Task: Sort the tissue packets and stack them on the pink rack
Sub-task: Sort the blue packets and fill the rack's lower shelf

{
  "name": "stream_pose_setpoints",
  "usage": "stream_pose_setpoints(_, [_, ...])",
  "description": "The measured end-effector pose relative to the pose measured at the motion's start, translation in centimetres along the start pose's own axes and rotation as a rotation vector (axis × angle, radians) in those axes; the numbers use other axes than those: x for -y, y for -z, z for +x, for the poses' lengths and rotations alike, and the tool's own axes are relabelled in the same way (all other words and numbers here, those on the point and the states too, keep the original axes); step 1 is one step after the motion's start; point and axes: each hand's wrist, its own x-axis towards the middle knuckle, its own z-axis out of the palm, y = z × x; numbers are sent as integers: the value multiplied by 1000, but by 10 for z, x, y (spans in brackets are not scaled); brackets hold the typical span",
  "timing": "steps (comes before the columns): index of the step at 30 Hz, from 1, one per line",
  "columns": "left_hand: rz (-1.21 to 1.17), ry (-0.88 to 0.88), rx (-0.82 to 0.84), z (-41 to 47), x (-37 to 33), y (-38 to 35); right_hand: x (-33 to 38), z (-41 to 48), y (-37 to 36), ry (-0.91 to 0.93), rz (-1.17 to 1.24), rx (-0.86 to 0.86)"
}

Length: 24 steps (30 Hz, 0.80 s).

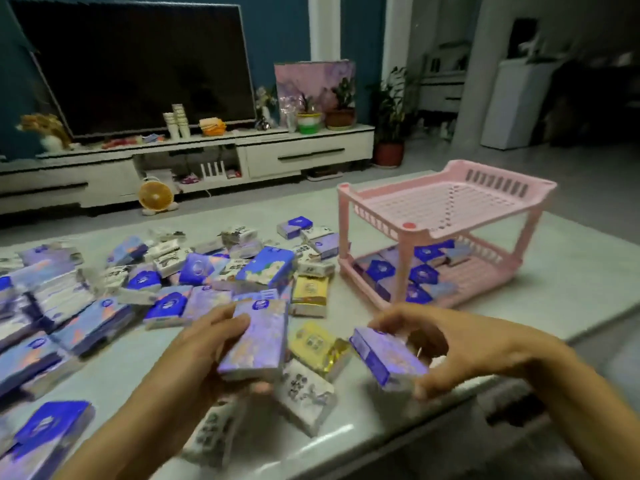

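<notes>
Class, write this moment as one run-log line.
left hand: grips left packet | right hand: grips right packet | pink rack: packets on lower shelf only

Printing on the tissue packets (254, 336) is too blurred to read.

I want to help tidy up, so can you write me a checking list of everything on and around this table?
Surface: pale table, its left and middle covered in packets.
Job's things: pink rack stands on the right; blue packets lie only on its bottom tier.
Clutter: loose packets, purple, blue, white and yellow, are spread unsorted over the table.
Hands: left hand holds a lilac packet; right hand holds a purple packet.
Cables: nothing seen.
Surroundings: dark television on a white stand, orange fan on the floor, potted plants.
</notes>
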Motion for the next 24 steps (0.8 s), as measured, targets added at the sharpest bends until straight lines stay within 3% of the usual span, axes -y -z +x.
stream_pose_setpoints(5, [94,145,196,25,14,-86,-69,-30,69,-128,106,-380])
stream_pose_setpoints(9, [169,227,282,38,41,-125,-108,-5,99,-167,-128,-697])
stream_pose_setpoints(17, [229,274,276,55,57,-162,-116,47,109,-218,-279,-702])
stream_pose_setpoints(21, [240,259,300,55,52,-169,-115,53,103,-247,-106,-846])
stream_pose_setpoints(24, [251,251,290,54,53,-175,-117,53,98,-217,-177,-910])
